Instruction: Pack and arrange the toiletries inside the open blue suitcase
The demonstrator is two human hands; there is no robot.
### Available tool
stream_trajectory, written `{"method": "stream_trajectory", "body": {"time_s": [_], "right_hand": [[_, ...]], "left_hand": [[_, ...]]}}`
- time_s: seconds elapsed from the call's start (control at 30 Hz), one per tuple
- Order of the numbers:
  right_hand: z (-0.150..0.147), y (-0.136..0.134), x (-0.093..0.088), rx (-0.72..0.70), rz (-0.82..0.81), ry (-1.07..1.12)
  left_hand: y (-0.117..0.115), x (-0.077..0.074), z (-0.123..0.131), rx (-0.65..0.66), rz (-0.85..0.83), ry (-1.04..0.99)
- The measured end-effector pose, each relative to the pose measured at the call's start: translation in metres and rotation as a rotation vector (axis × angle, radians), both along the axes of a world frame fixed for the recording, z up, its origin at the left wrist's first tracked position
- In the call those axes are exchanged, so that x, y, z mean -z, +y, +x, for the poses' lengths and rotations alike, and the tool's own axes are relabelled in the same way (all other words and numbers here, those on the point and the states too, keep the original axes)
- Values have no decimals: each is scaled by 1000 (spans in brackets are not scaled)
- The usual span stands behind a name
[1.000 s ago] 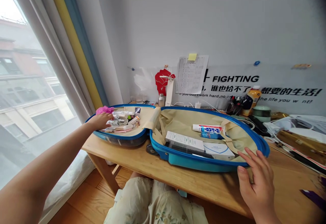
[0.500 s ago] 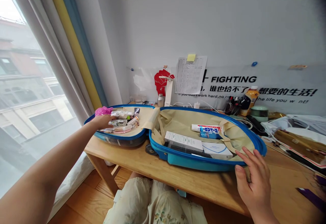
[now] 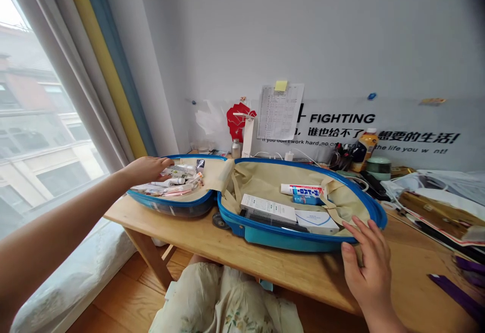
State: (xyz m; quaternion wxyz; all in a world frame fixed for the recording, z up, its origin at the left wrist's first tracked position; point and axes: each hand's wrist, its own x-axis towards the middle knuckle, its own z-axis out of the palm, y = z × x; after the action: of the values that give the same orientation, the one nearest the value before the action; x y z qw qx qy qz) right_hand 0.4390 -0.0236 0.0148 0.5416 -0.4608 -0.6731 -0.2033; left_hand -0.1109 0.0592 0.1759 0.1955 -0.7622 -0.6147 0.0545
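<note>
A blue hard-shell suitcase lies spread apart on the wooden desk. Its left half holds a pile of small tubes and sachets. My left hand reaches over that half's far left rim, fingers curled down over something I cannot make out. The right half has a beige lining and holds a toothpaste box, a long white box and a flat white box. On this half's near right rim rests my right hand, fingers spread and holding nothing.
A window and curtains stand close on the left. An orange bottle, a green cup, pens and cables crowd the desk's back. Bags and papers lie at the right. A paper sheet hangs on the wall.
My left hand has moved over the pink item at the left half's rim, which is now hidden under it. My right hand stays on the rim. The view shifted slightly.
</note>
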Motion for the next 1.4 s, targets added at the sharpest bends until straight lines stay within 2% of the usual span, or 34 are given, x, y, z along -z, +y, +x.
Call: {"method": "stream_trajectory", "body": {"time_s": [0.13, 0.23, 0.33, 0.43, 0.5, 0.67, 1.07, 1.23, 1.4], "right_hand": [[0, 0, -1, 7, 2, 2], [0, 0, -1, 9, 0, 5], [1, 0, 0, 6, 3, -10], [2, -1, 1, 4, -6, -20], [2, -1, 1, -2, -13, -18], [3, -1, 1, -3, -15, -14], [0, -2, -2, 9, -10, -11], [2, -2, 0, 6, -22, -12], [2, -1, -1, -11, 2, -18]], "left_hand": [[4, -20, 62, 46, 32, -34], [20, -21, 122, 194, -53, -135], [42, -8, 180, 332, -225, -179], [62, 14, 224, 353, -322, -182], [71, 28, 243, 342, -366, -183], [83, 49, 256, 300, -477, -202], [93, 65, 255, 306, -631, -240], [92, 70, 255, 294, -616, -274], [85, 67, 258, 304, -491, -327]]}}
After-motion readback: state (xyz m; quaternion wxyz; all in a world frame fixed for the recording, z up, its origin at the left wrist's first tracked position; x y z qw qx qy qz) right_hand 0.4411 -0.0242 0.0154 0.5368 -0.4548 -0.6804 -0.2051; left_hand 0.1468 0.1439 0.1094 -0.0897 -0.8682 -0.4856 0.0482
